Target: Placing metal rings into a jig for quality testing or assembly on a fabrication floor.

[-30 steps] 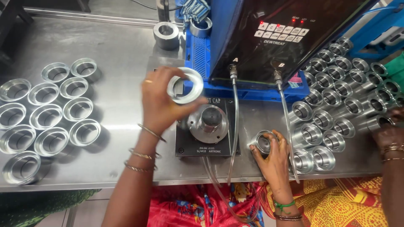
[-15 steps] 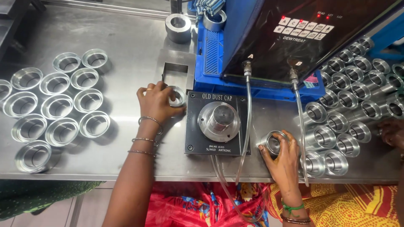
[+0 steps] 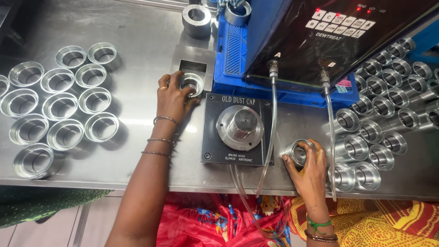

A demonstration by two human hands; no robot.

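My left hand (image 3: 173, 97) grips a shiny metal ring (image 3: 192, 84) and presses it onto a small steel plate (image 3: 205, 57) with a rectangular slot, left of the blue machine base. My right hand (image 3: 312, 168) holds another metal ring (image 3: 297, 153) lying on its side on the steel table, just right of a black fixture plate (image 3: 215, 146). A round metal post (image 3: 241, 125) stands in the middle of that plate, between my two hands, with nothing on it.
Several rings (image 3: 59, 103) lie in rows at the left of the steel table (image 3: 137, 27). Several more (image 3: 382, 123) are packed at the right. A blue and black control box (image 3: 320, 50) with a keypad stands behind; two clear hoses (image 3: 273, 119) hang from it over the front edge.
My left hand has brought its ring down from above the fixture onto the slotted steel plate at the left. My right hand stays on its ring beside the black plate.
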